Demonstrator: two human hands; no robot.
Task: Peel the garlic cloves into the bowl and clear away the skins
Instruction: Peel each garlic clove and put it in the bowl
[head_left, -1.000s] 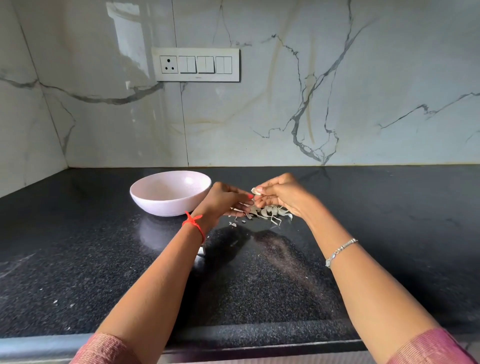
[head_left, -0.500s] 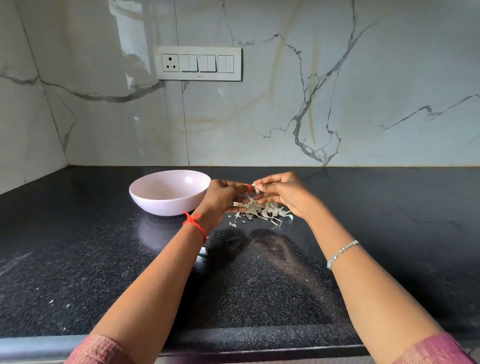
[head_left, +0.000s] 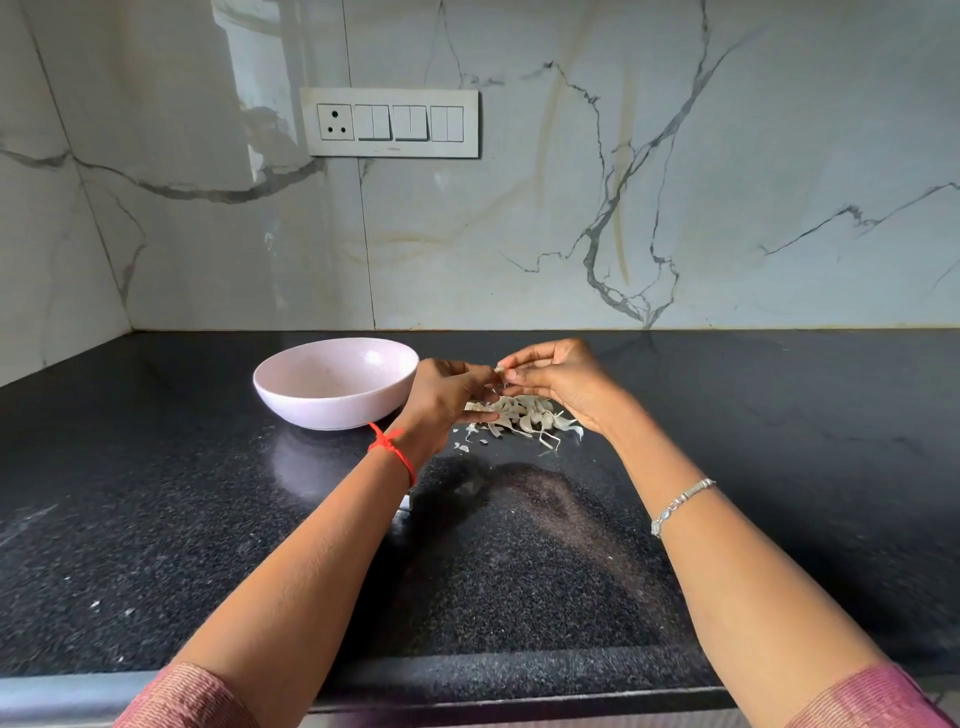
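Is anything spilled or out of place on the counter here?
Only the peeling mess: a loose pile of garlic skins lies on the black counter just right of the bowl, with a few flakes scattered nearer the person. Tiny pale specks also dot the counter's near left part. Nothing looks damaged.

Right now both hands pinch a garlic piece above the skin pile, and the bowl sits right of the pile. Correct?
No. The head view shows the bowl left of the skin pile, not right. The rest holds: the left hand and right hand pinch a small garlic piece above the pile.
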